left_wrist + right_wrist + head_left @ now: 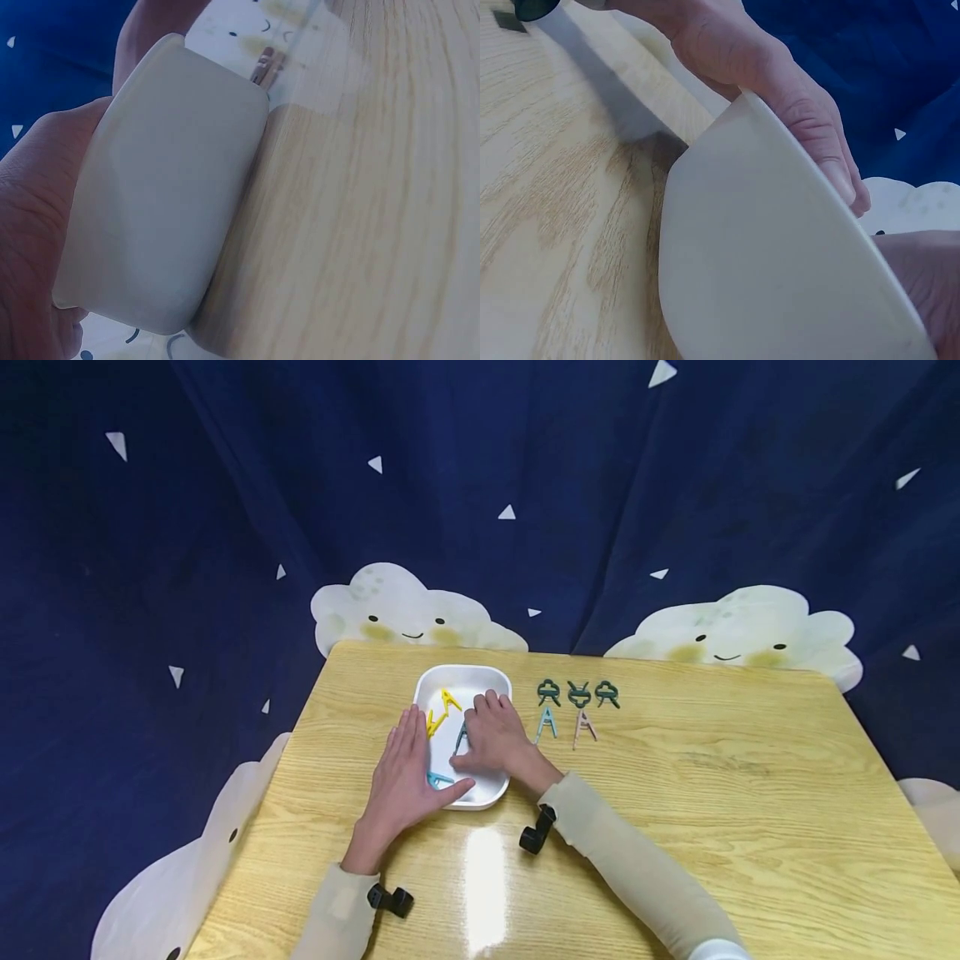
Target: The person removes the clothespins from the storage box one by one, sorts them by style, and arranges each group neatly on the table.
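Observation:
A white tray (500, 680) stands on the table with several clips in it: two yellow clips (448, 700), a light blue clip (438, 780) and a dark teal clip (461, 739). My left hand (401, 768) rests along the tray's left rim, fingers straight, thumb stretched over the near end. Reaching in over the right rim, my right hand (495, 737) is bent down with its thumb and index finger beside the dark teal clip. Its fingertips are hidden, so a grip on that clip cannot be made out. Both wrist views show mostly the tray's outer wall (165, 187).
Right of the tray lie a row of dark green clips (579, 695), and below them a light blue clip (547, 724) and a pink clip (584, 727). The wooden table (720, 810) ends at a dark blue curtain (450, 410) with clouds.

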The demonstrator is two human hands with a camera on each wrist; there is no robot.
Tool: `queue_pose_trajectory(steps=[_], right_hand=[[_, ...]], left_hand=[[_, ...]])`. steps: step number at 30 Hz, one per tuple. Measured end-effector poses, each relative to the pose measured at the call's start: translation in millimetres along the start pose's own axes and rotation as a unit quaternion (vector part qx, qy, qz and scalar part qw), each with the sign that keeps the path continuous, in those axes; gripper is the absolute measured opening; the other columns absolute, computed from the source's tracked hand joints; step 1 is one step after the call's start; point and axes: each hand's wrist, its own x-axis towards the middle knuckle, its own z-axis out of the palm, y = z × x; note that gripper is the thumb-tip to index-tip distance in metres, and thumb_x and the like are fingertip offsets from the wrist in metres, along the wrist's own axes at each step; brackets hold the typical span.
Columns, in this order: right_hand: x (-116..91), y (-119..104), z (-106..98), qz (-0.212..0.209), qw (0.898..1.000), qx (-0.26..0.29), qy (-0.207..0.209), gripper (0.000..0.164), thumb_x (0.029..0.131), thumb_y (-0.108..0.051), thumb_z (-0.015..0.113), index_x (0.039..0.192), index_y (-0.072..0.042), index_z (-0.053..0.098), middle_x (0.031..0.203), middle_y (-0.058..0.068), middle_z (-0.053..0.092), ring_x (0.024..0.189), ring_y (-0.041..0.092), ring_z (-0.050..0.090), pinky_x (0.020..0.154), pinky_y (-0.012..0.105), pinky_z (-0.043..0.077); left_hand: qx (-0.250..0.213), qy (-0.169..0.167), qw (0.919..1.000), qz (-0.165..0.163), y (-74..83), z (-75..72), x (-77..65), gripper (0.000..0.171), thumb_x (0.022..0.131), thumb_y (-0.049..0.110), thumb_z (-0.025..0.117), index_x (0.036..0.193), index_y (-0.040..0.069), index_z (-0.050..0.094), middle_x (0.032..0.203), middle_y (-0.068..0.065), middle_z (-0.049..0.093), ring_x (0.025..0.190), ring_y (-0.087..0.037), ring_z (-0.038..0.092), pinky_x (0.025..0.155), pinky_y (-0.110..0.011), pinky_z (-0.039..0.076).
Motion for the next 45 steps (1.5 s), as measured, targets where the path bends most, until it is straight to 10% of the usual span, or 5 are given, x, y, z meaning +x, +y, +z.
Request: queue_pose_trajectory(steps=[23, 45], right_hand=[[-10, 23, -25, 0.047, 0.993, 0.072, 0.081, 0.088, 0.068, -0.065, 0.088, 0.124, -0.002, 0.065, 0.101, 0.006, 0.045, 0.098, 0.027, 0.036, 0.086, 0.038, 0.034], [-57, 92, -51, 0.087, 0.983, 0.11, 0.116, 0.09, 0.066, -0.055, 0.086, 0.13, 0.003, 0.063, 0.109, 0.013, 0.047, 0.101, 0.033, 0.035, 0.088, 0.044, 0.034]], left_hand=[[0.0, -0.003, 1.0, -0.005, 0.4, 0.1, -0.7, 0.135, 0.078, 0.09, 0.058, 0.164, -0.005, 0.014, 0.175, -0.019, 0.006, 0.162, -0.026, 0.0, 0.131, -0.046, 0.013], [-0.008, 0.002, 1.0, -0.003, 0.1, 0.3, -0.4, 0.135, 0.078, 0.088, 0.06, 0.164, -0.006, 0.016, 0.174, -0.02, 0.009, 0.162, -0.03, 0.006, 0.131, -0.048, 0.016]])
